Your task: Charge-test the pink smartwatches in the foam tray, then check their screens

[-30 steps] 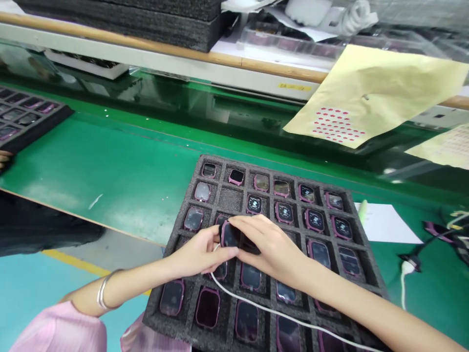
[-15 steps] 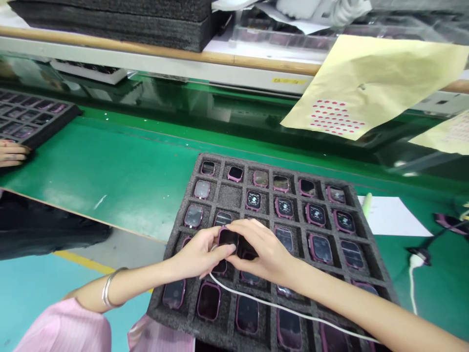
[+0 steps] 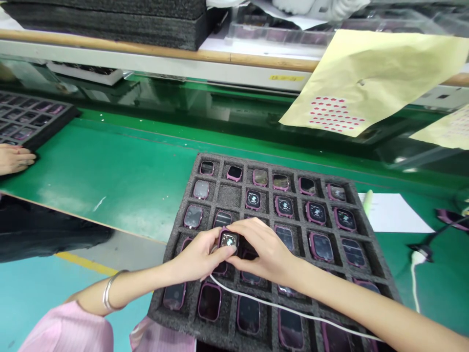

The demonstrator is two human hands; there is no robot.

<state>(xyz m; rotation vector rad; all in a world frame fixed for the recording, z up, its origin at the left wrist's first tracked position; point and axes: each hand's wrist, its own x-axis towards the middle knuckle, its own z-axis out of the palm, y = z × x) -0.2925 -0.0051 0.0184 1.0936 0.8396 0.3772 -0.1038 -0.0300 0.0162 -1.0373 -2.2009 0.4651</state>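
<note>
Between my hands is a purple-framed smartwatch (image 3: 228,238) with its screen lit, showing a watch face. My left hand (image 3: 203,252) grips it from the left, thumb across its lower edge. My right hand (image 3: 262,249) pinches its right side with thumb and fingers. A white cable (image 3: 274,305) runs from under my left hand to the lower right; its end at the watch is hidden by my fingers. Below lies a black foam tray (image 3: 229,194) whose compartments hold several purple smartwatches, some with lit faces, others dark.
At the left, a co-worker's hand (image 3: 16,159) rests by another foam tray (image 3: 54,124). White paper (image 3: 399,213) with a green pen-like item (image 3: 368,201) lies to the right, near a white plug (image 3: 418,256). Yellow paper (image 3: 366,83) hangs from the shelf edge (image 3: 176,54).
The screen of the held smartwatch has gone from dark to a lit watch face. My hands keep nearly the same place. The co-worker's hand has shifted slightly right.
</note>
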